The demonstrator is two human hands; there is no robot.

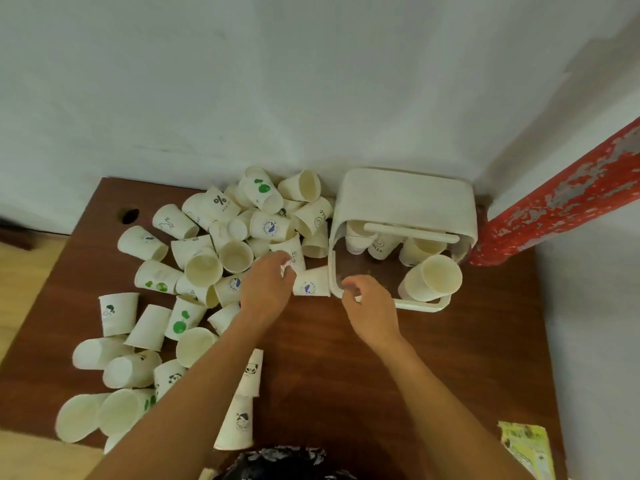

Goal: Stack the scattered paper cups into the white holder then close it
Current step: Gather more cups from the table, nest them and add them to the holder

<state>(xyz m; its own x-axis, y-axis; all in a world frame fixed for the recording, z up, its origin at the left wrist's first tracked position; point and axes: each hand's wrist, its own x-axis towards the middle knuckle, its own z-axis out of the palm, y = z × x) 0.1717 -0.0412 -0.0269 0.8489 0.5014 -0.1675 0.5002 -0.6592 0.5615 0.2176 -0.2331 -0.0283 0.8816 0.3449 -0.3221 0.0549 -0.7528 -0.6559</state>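
Observation:
Many white paper cups [204, 268] lie scattered over the left half of a brown table [311, 358], some with green, blue or black prints. The white holder [403, 202] stands at the back right with its lid raised; several cups [433, 278] sit inside it. My left hand [268, 289] reaches into the pile, its fingertips pinching the rim of a printed cup [292, 252]. A blue-printed cup [311, 282] lies just right of that hand. My right hand [370, 308] hovers at the holder's front left corner, fingers curled and apart, holding nothing.
A white wall runs behind the table. A red post with peeling paint [561, 199] leans at the right, touching the holder's back corner. A yellow-green paper [526, 448] lies at the front right. A dark hole [130, 216] marks the table's back left.

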